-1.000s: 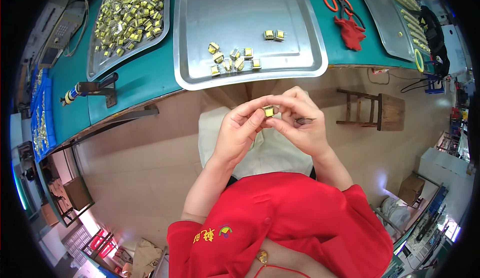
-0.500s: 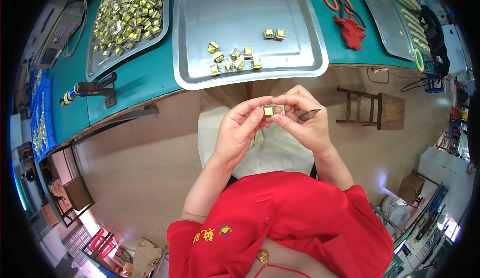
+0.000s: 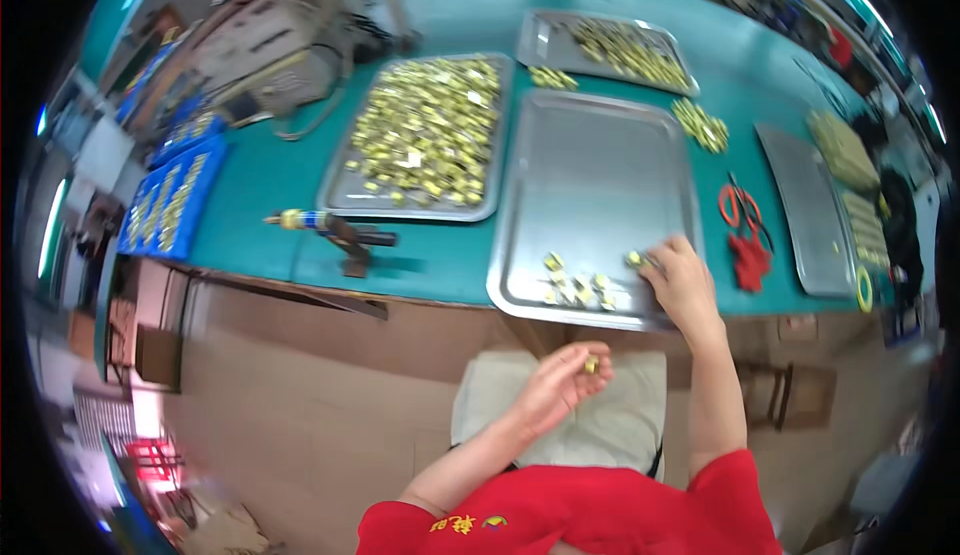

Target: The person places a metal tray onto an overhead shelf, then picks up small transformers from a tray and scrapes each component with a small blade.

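My left hand (image 3: 560,385), above my lap, is closed with a small yellow-taped transformer (image 3: 591,365) between thumb and fingers. Over the right front part of the large metal tray (image 3: 600,180), my right hand (image 3: 682,280) has its fingertips drawn together at a small transformer, partly hidden by them. Just left of those fingertips lies another transformer (image 3: 634,258). Several more transformers (image 3: 580,285) lie loosely grouped toward the tray's front edge. Motion blurs the picture, and whether a thin tool is still in my right hand cannot be made out.
A tray heaped with transformers (image 3: 430,125) stands to the left, behind a clamped tool with a blue barrel (image 3: 305,220). Orange-handled scissors (image 3: 738,207) and a red cloth (image 3: 750,260) lie right of the large tray. Another tray (image 3: 680,73) with yellow parts is behind.
The view has shifted to take in more of the table. My right hand has left the transformer held with my left and reached out to the tray; my left hand keeps its transformer.
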Demonstrator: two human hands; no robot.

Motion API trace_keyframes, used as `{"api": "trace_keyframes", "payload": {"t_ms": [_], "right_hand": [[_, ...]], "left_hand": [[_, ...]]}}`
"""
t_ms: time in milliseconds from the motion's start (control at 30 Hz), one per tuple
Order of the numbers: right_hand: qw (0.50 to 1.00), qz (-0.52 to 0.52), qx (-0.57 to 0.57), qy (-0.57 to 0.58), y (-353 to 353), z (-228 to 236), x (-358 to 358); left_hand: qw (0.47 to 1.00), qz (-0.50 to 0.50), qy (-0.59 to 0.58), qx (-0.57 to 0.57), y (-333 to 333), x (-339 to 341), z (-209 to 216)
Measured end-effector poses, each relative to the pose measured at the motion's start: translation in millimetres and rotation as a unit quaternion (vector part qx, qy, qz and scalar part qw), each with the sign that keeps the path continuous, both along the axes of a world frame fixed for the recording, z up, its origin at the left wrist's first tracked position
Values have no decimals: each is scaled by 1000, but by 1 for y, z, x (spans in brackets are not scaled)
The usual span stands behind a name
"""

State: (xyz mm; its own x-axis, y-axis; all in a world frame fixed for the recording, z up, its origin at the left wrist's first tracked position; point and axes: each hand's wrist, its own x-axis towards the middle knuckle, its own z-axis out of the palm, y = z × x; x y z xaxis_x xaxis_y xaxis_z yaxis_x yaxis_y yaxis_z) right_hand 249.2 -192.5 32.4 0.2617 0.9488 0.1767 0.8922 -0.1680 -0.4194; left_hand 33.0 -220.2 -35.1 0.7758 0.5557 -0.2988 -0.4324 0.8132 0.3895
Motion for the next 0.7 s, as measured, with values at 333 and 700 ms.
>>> {"api": "trace_keyframes", "payload": {"t_ms": [333, 700], "right_hand": [[967, 112, 13, 228, -52, 46, -17], [879, 125, 20, 461, -100, 11, -44]], "left_hand": [[994, -67, 43, 77, 2, 2, 16], [987, -6, 15, 158, -9, 0, 16]]}}
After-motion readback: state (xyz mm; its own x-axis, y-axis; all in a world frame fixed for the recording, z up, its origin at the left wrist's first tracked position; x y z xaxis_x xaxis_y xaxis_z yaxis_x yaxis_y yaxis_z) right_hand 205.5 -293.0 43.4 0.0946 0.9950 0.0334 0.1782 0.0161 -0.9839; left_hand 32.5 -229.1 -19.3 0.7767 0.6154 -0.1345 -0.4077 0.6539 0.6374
